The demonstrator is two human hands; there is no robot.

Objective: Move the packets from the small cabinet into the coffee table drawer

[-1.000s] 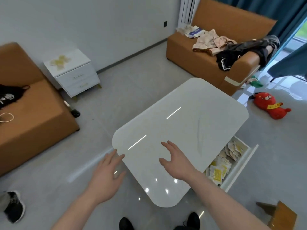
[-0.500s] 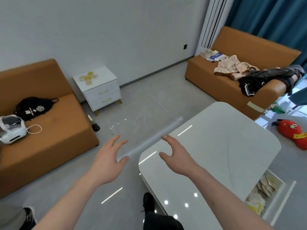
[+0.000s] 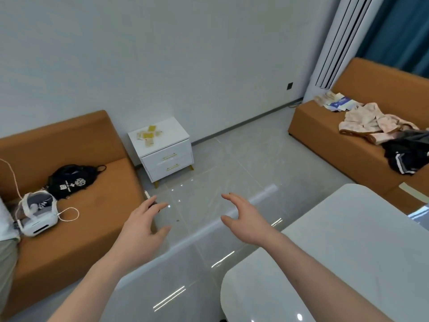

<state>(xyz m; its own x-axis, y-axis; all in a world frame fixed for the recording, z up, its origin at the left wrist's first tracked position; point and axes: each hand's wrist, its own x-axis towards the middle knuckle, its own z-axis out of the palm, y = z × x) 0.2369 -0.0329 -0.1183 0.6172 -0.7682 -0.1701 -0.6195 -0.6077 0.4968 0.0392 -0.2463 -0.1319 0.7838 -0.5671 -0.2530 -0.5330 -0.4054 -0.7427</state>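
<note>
Both of the person's hands are hanging in the air over the floor (image 3: 232, 163), and neither is holding anything. The left hand (image 3: 141, 226) is reaching forward with its fingers spread and relaxed, thumb out to the side. The right hand (image 3: 246, 219) is doing the same, with its fingers loosely bent and parted. The two hands are sitting near each other, palms facing down and slightly inward.

The packets (image 3: 148, 134) are lying in a loose scatter on top of the small cabinet (image 3: 167, 152), toward its back left part. They are showing yellow and pale faces; their print is too small to read. The cabinet is standing against the wall, just beside the arm of the left sofa (image 3: 76, 198), and both of its drawers are sitting closed. The hands are well apart from it.

The coffee table (image 3: 348, 252) is filling the lower right corner, its white glossy top catching reflections of ceiling lights. Its drawer is lying outside the frame.

On the left sofa a black bag (image 3: 72, 180) is resting near a white headset (image 3: 37, 212) with a white cable looping beside it. On the right sofa (image 3: 336, 145), pale and dark clothes (image 3: 380, 131) are lying in a heap, with some papers (image 3: 336, 102) behind them. Blue curtains (image 3: 399, 31) are hanging in the upper right.
</note>
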